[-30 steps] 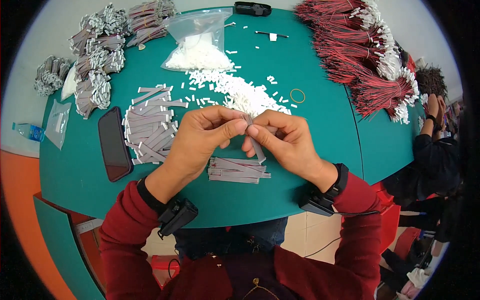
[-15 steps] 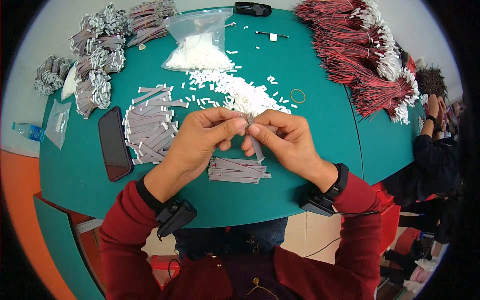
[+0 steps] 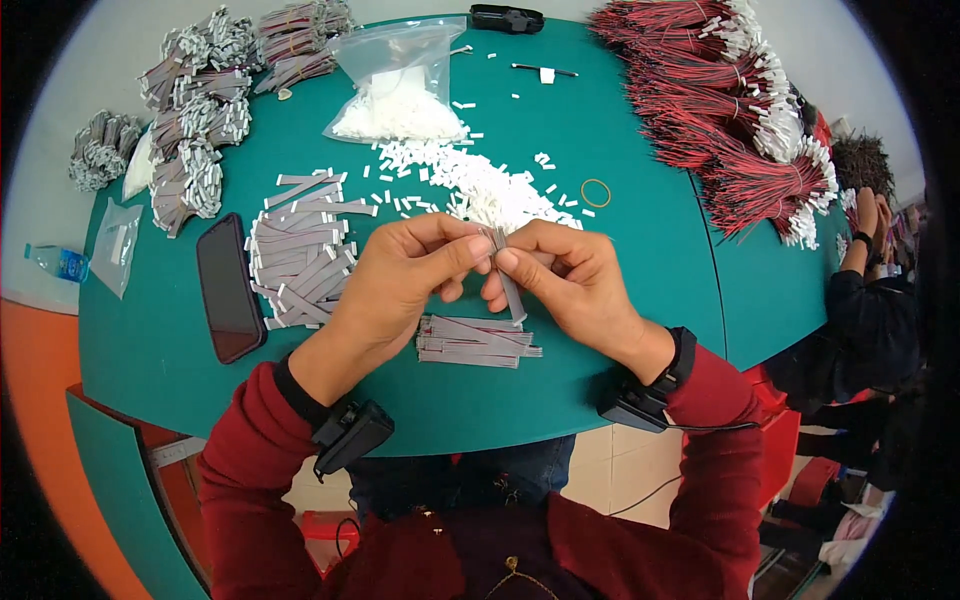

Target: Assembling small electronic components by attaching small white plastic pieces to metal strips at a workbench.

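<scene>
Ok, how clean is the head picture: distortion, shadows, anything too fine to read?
Head view: corners go black and the seam in the green table bows; head view: bright light, soft shadows on the table; head view: held gray ribbon cable shows, but its end at the fingertips is too fine to make out.

A flat grey ribbon cable, its far end split into wires, is held slantwise midair.

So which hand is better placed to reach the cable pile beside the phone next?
Likely your left hand: it is beside that cable pile, while your right hand is farther away, pinching a grey ribbon cable.
</scene>
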`<control>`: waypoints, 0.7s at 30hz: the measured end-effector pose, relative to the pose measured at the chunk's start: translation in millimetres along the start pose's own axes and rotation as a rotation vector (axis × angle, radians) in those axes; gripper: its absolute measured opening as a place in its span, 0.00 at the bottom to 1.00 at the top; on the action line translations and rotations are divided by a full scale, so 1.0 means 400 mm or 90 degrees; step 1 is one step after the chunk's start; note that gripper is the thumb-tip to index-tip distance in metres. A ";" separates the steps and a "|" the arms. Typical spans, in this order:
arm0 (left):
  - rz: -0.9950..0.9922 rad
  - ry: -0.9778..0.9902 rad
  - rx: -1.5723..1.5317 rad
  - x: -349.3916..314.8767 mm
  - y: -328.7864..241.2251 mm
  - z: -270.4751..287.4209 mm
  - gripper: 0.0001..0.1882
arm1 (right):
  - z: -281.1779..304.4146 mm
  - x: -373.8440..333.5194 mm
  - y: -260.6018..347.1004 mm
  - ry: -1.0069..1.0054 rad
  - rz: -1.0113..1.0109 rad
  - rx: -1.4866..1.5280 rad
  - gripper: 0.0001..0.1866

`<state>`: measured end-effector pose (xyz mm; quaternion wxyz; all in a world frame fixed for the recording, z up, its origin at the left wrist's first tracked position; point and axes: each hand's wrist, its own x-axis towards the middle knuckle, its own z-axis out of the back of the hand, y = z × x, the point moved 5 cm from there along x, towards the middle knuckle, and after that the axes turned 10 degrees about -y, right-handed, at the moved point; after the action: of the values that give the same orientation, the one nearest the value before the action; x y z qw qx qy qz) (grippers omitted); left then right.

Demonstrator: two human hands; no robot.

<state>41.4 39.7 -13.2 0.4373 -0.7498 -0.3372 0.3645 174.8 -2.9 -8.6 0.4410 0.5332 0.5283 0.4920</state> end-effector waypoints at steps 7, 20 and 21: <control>-0.131 -0.021 0.052 -0.005 -0.013 -0.006 0.06 | -0.002 0.002 -0.001 0.006 0.004 0.009 0.08; -0.099 -0.031 0.060 0.002 0.002 0.013 0.08 | -0.007 -0.003 0.003 0.025 0.004 0.021 0.07; -0.085 -0.026 0.058 0.004 0.006 0.014 0.08 | -0.007 -0.003 0.002 0.024 0.004 0.021 0.07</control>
<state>37.9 42.3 -17.6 0.4873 -0.6975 -0.3784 0.3645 172.4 -4.1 -7.4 0.4205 0.5325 0.5432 0.4945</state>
